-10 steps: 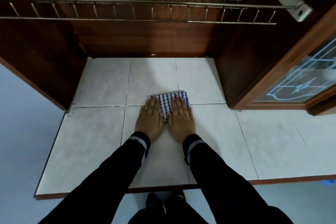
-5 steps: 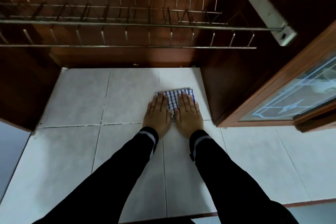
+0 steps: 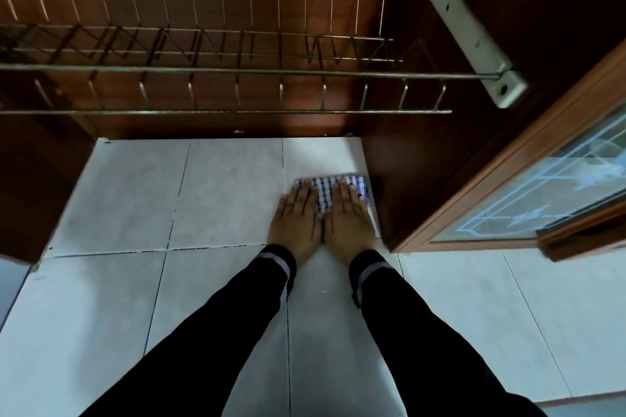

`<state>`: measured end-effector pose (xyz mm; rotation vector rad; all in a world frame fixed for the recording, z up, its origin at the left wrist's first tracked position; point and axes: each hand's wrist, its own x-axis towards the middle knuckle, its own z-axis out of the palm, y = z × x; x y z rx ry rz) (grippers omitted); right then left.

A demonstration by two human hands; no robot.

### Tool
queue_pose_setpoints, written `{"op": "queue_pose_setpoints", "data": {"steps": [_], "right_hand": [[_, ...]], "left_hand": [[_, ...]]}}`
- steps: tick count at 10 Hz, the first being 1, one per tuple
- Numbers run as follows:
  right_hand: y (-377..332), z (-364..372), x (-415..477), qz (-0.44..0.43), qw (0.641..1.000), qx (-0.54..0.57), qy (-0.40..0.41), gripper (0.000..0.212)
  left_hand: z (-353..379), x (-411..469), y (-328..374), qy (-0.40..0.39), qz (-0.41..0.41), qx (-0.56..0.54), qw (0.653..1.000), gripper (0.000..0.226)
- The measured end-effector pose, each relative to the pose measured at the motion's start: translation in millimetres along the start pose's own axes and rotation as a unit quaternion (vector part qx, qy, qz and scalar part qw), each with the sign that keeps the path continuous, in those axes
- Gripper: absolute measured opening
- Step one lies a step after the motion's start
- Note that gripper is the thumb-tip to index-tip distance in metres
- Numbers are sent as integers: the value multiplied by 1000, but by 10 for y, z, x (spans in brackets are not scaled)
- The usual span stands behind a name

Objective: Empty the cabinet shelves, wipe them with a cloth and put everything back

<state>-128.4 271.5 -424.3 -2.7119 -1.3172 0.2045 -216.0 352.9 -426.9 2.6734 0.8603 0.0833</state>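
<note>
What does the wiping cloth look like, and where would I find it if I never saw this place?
Look inside the brown wooden cabinet, below the wire dish rack, at the pale tiled surface. At its right edge, close beside the cabinet's wall, the left hand and right hand press flat on a small folded cloth. It is the only blue-and-white checked thing there.

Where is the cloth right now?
Head view: the cloth lies on the tiled shelf, right of centre, beside the cabinet's right wall, under the left hand and right hand.
</note>
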Motion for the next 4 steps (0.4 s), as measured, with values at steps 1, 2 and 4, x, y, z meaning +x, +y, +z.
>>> {"op": "queue_pose_setpoints", "data": {"steps": [1,2,4], "right_hand": [[26,4,-29,-11,1000,21,-4,93],[33,45,-165,-17,999,49,15,84],[27,184,-647,-110,976,122,144,46]], "left_hand": [[-32,4,-36,-3,5,4,1000,58],[-3,-147,-79,-4,25,3,1000,67],[146,-748,-297,111,103,-73,986,47]]}}
